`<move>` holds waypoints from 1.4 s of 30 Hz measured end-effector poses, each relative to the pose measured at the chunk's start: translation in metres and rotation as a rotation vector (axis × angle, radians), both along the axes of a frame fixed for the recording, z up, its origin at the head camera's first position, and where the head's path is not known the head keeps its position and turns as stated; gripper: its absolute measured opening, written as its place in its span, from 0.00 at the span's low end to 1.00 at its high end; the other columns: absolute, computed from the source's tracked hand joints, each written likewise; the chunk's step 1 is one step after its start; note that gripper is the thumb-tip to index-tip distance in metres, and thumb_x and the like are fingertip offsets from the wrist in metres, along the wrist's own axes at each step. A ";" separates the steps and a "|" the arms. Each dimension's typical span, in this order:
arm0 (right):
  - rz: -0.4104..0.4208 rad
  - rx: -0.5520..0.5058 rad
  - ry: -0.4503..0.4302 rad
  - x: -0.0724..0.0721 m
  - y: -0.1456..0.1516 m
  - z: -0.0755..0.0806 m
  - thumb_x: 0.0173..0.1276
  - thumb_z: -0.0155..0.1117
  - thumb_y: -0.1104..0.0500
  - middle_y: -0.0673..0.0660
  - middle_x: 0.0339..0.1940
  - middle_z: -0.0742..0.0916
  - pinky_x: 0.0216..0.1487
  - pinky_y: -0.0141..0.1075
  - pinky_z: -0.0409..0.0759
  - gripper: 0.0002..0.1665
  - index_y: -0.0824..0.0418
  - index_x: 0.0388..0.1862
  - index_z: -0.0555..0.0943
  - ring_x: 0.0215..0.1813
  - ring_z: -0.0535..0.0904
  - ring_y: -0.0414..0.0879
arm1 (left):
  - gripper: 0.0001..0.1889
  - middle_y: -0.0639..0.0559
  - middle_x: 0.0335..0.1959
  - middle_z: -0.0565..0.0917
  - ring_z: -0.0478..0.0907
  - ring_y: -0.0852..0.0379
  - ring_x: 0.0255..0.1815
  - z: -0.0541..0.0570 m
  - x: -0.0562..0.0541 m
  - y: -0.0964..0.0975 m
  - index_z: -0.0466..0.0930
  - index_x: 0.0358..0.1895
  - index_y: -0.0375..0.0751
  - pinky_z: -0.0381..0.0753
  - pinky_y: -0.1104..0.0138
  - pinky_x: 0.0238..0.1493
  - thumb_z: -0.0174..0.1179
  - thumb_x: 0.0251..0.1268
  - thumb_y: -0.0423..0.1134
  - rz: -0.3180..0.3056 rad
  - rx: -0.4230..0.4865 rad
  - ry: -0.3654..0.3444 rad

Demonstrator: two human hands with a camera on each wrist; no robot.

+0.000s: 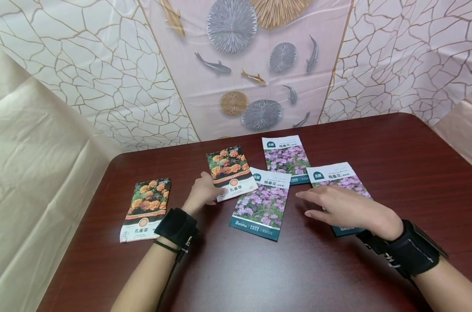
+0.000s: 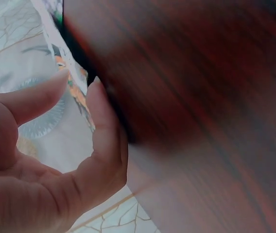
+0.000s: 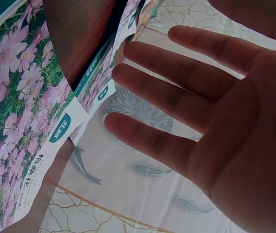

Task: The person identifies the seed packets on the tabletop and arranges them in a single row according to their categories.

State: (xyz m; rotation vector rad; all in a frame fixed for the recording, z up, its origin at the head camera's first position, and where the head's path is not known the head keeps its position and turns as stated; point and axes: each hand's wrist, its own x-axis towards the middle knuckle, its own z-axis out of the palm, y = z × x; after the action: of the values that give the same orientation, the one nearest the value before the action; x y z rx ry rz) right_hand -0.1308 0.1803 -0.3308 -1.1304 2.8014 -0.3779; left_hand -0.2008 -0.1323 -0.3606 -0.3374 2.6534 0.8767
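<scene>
My left hand (image 1: 202, 190) pinches the lower left corner of an orange-flowered seed packet (image 1: 230, 167). In the left wrist view the thumb and a bent finger (image 2: 104, 126) come together at that packet's edge. My right hand (image 1: 347, 206) is held over a purple-flowered seed packet (image 1: 354, 181), hiding part of it. Its fingers are spread and extended in the right wrist view, where the purple flowers (image 3: 26, 92) fill the left side. Another purple-flowered packet (image 1: 261, 206) lies between the hands, its top left tucked against the orange packet's corner.
A third purple-flowered packet (image 1: 286, 158) lies farther back on the dark red-brown table (image 1: 251, 268). To the left of my left hand is a second orange-flowered packet (image 1: 147, 208). Behind the table hangs a patterned cloth (image 1: 255, 82), and pale fabric (image 1: 29, 173) drapes at the left.
</scene>
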 end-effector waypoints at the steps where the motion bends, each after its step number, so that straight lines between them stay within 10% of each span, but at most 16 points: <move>1: -0.001 0.002 0.000 0.000 0.000 0.000 0.63 0.61 0.56 0.60 0.47 0.82 0.46 0.50 0.76 0.24 0.65 0.57 0.75 0.50 0.77 0.55 | 0.36 0.36 0.42 0.73 0.78 0.53 0.23 0.000 0.000 0.001 0.55 0.60 0.28 0.79 0.68 0.20 0.65 0.55 0.42 -0.003 -0.014 0.006; 20: 0.019 -0.008 -0.037 -0.001 -0.001 -0.002 0.64 0.60 0.54 0.60 0.47 0.82 0.46 0.51 0.75 0.24 0.63 0.56 0.75 0.50 0.77 0.55 | 0.32 0.36 0.43 0.76 0.75 0.46 0.42 -0.004 0.001 0.001 0.62 0.54 0.27 0.75 0.58 0.44 0.67 0.52 0.41 0.003 -0.145 0.068; 42: -0.014 -0.016 -0.041 -0.003 0.000 -0.002 0.63 0.61 0.56 0.60 0.47 0.82 0.46 0.48 0.76 0.24 0.66 0.56 0.75 0.49 0.78 0.54 | 0.08 0.41 0.37 0.75 0.77 0.53 0.33 0.003 0.009 -0.021 0.75 0.42 0.31 0.81 0.64 0.32 0.58 0.60 0.30 0.130 0.287 0.127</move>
State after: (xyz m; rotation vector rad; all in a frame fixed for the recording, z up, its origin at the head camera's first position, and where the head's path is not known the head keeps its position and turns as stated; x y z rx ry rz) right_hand -0.1339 0.1803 -0.3325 -1.0938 2.7770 -0.4208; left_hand -0.1922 -0.1535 -0.3577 -0.3963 2.5904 1.3423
